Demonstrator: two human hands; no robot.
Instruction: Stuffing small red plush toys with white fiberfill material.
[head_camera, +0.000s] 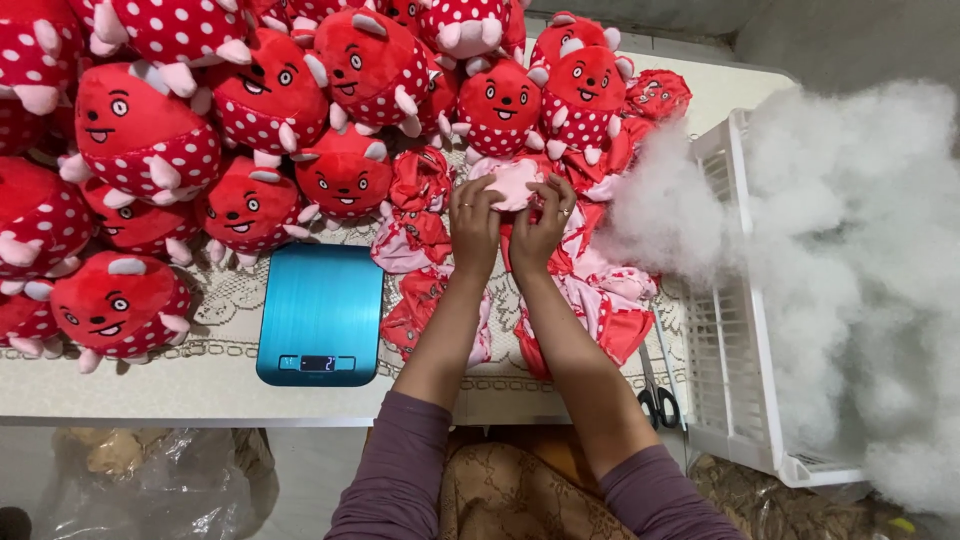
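Note:
My left hand (474, 222) and my right hand (543, 224) together grip a small unstuffed red-and-pink toy skin (514, 181), its pale pink inside facing up. Both hands rest over a heap of flat, empty red toy skins (600, 305) in the middle of the table. A blue digital kitchen scale (320, 312) lies just left of my left forearm with nothing on it. Purple sleeves cover my forearms near the bottom edge.
Several stuffed red plush toys with white-dotted bellies (250, 130) crowd the back and left of the table. A white plastic crate (735, 330) heaped with white fibre stuffing (860, 250) stands at the right. Black-handled scissors (655, 400) lie near the front edge. Crumpled plastic bags (150, 480) lie below.

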